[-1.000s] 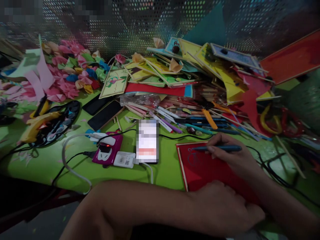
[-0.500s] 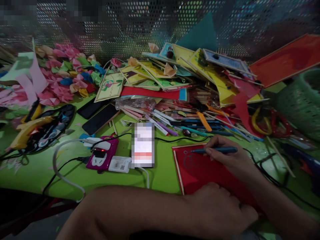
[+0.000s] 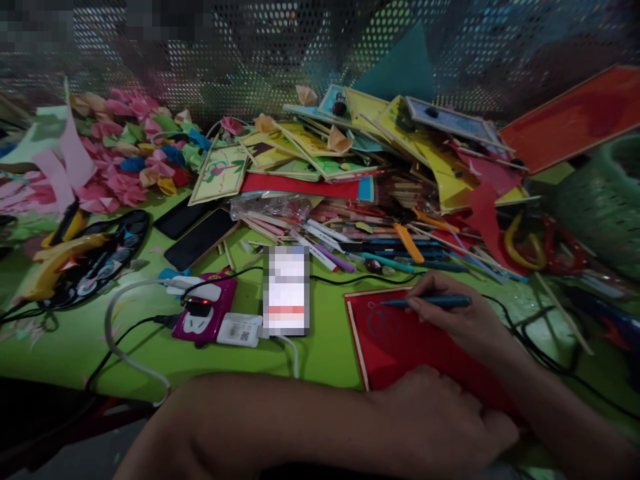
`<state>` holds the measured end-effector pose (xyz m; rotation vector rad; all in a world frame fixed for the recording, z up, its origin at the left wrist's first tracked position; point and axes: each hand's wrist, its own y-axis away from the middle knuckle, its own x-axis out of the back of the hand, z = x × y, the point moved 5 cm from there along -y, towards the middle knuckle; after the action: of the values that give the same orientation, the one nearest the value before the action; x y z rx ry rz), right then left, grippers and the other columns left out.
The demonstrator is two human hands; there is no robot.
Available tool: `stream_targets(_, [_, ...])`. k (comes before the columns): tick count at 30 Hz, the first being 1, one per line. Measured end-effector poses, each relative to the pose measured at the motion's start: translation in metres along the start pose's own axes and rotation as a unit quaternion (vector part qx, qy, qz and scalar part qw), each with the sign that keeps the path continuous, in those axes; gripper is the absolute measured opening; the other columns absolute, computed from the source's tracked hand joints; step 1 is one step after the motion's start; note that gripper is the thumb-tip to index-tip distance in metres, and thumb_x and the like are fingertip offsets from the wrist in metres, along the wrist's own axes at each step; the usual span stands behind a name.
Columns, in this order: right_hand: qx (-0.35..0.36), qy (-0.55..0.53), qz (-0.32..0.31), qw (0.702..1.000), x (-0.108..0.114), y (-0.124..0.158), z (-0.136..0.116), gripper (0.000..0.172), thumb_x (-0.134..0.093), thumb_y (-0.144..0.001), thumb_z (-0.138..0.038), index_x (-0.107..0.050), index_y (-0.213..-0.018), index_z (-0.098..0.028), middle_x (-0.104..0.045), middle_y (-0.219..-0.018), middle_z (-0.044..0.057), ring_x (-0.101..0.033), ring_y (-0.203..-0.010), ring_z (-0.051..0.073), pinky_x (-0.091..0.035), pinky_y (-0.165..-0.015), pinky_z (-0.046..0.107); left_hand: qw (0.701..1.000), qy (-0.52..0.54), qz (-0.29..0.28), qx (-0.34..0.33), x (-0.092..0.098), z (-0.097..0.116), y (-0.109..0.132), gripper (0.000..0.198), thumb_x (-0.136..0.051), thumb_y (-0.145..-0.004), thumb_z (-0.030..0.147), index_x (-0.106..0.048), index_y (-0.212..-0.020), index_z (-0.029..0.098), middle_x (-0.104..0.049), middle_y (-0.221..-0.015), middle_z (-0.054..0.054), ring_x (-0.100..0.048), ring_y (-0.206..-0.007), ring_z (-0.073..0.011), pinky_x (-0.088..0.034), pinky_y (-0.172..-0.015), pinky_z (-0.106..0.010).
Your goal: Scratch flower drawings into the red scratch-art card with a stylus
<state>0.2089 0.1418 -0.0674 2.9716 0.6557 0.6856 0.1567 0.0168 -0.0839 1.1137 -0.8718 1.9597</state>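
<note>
A red card (image 3: pixel 400 343) lies on the green table (image 3: pixel 325 347) in front of me. My right hand (image 3: pixel 460 320) pinches a blue pen (image 3: pixel 425 301), its tip resting on a faint drawing near the card's top left corner. My left hand (image 3: pixel 445 420) lies on the near edge of the card, knuckles up and fingers curled, pressing it down. Nothing shows inside the left hand.
A lit phone (image 3: pixel 286 290) and a magenta power bank (image 3: pixel 205 310) with cables lie left of the card. Pens and sticks (image 3: pixel 350 243), piled coloured cards (image 3: pixel 380 140), paper flowers (image 3: pixel 125 160), a glue gun (image 3: pixel 55 263), two dark phones (image 3: pixel 200 237) and a green basket (image 3: pixel 605 207) crowd the table.
The view shifted slightly left between the earliest frame and now. The pen tip has moved a little on the card's top left corner. My left hand has stayed pressed on the card.
</note>
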Motion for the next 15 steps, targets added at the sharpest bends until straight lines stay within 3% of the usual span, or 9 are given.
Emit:
stream_targets(10, [0.007,0.003,0.010,1.000,0.0011,0.0002,-0.0012,0.025,-0.077,-0.083,-0.047,-0.068,-0.077,-0.025,-0.064,-0.066,-0.001,-0.054,-0.058,0.017,-0.042,-0.056,0.032,1.000,0.011,-0.025,0.000,0.0036,-0.0002,-0.0011,0.012,-0.048,-0.101,0.025,-0.056,-0.105,0.016,-0.069,-0.077,-0.002,-0.069,-0.066,-0.0182,-0.038,-0.049,-0.032])
stream_targets(15, [-0.003,-0.008,0.003,1.000,0.0003,-0.0001,-0.0001,0.027,-0.077,-0.083,-0.048,-0.067,-0.077,-0.025,-0.063,-0.065,-0.001,-0.053,-0.057,0.016,-0.040,-0.055,0.031,1.000,0.008,-0.004,-0.002,0.0010,-0.0006,0.0001,0.011,-0.049,-0.101,0.025,-0.056,-0.105,0.017,-0.069,-0.077,-0.001,-0.068,-0.065,-0.0177,-0.037,-0.049,-0.032])
